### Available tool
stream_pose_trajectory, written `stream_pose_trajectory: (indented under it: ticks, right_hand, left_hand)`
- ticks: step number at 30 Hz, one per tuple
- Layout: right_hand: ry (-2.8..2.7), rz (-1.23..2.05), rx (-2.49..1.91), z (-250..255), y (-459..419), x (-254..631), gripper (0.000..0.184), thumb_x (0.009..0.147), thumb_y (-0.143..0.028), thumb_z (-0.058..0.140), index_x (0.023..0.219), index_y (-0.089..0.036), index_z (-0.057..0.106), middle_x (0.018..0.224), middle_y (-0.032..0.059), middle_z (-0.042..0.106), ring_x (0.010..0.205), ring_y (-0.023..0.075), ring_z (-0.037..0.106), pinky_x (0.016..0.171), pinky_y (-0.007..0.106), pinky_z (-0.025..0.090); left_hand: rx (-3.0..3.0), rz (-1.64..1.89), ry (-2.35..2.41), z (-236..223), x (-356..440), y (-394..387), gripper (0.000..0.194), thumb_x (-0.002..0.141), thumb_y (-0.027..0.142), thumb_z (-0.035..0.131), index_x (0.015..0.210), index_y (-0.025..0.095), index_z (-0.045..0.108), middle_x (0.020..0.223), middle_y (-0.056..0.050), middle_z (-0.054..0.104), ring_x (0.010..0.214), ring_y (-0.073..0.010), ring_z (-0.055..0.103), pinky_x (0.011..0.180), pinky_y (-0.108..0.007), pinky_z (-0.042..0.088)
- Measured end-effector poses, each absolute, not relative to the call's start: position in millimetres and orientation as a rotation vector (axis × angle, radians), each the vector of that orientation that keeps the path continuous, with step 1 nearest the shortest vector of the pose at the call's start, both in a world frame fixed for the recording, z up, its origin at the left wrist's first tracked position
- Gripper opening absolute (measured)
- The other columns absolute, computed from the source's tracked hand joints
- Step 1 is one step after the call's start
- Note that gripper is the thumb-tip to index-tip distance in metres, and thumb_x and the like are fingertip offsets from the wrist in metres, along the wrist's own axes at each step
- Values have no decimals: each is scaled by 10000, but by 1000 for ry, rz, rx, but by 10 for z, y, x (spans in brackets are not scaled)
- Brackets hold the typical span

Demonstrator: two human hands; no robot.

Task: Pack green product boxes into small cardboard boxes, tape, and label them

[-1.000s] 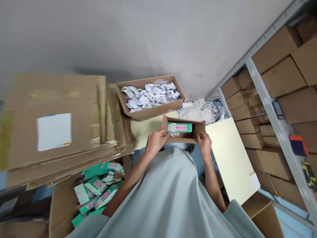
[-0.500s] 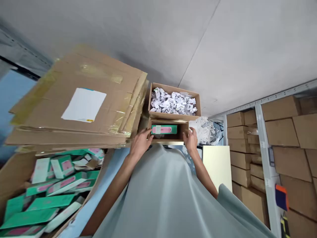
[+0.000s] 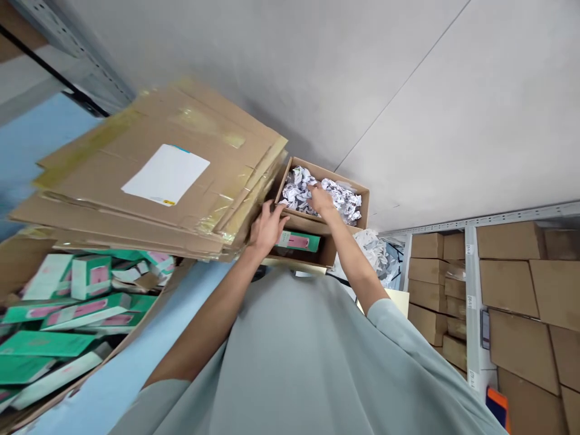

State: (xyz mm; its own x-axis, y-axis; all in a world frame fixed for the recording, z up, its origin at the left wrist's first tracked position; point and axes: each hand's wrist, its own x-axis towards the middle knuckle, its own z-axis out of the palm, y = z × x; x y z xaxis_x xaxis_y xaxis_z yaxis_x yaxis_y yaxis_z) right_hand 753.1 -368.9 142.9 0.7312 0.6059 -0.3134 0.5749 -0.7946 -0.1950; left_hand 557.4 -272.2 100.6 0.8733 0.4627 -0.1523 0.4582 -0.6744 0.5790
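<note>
- Beneath a pale grey wall (image 3: 408,90), a cream tabletop (image 3: 399,299) shows in part, between flattened cardboard (image 3: 226,175) stacked at left and shelves (image 3: 473,302) of brown boxes (image 3: 507,260) at right.
- A worker's left hand (image 3: 268,228), fingers parted, touches the left end of a small carton (image 3: 328,248); the right hand (image 3: 319,199) reaches into crumpled white paper (image 3: 347,199), fingertips partly hidden, its grip impossible to tell.
- Inside the small carton lies a green-and-pink box (image 3: 299,241); the paper fills a longer carton (image 3: 365,208) just behind.
- Similar boxes (image 3: 81,344) crowd a large carton (image 3: 181,275), lower left.
</note>
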Motion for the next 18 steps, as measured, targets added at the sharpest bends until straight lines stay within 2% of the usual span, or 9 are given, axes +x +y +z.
stream_pose_trajectory:
  ticks: [3,6,9,12,15,18]
  right_hand:
    - [-1017,566,-2855,1365,-3642,7509,462,1000,-67,737,1436,-217,751,1476,163,719,1186,292,790,1042,426,596]
    - [-1034,524,-2840,1391,-3706,7449,425,1036,-79,666,1449,-167,720,1469,145,717,1186,237,790,1084,373,561]
    - [-1013,457,-2823,1502,-3878,7366,366,1106,-164,617,1463,-137,691,1475,134,701,1181,213,776,1084,341,554]
    - [-929,322,-2739,1654,-4179,7179,363,1152,-259,569,1488,-164,670,1471,132,699,1134,203,778,1069,327,582]
    - [-763,201,-2528,1752,-4554,6829,349,1135,-306,594,1444,-184,703,1394,126,741,1004,190,786,1005,313,623]
    - [-716,351,-2375,1687,-4826,6403,331,1091,-347,670,1378,-208,756,1313,101,790,939,192,788,903,296,649]
  left_hand:
    - [2375,-20,691,1004,5588,-2759,513,1159,417,485,1634,255,588,1752,-203,448,1360,-415,714,1090,-497,608]
    - [2365,-33,698,1020,5585,-2770,529,1162,414,460,1652,250,572,1758,-222,435,1365,-424,705,1085,-511,609]
    - [2376,-53,688,1028,5563,-2750,543,1160,407,445,1668,257,561,1765,-214,432,1347,-424,710,1088,-524,608]
    - [2380,-63,660,1010,5544,-2713,540,1160,407,437,1666,272,572,1767,-182,444,1338,-414,713,1107,-520,599]
    - [2364,-48,639,977,5544,-2688,538,1159,397,442,1666,276,579,1765,-173,453,1360,-404,702,1133,-512,586]
    - [2346,-32,644,948,5553,-2678,528,1162,368,436,1658,273,591,1765,-170,457,1393,-395,687,1154,-505,575]
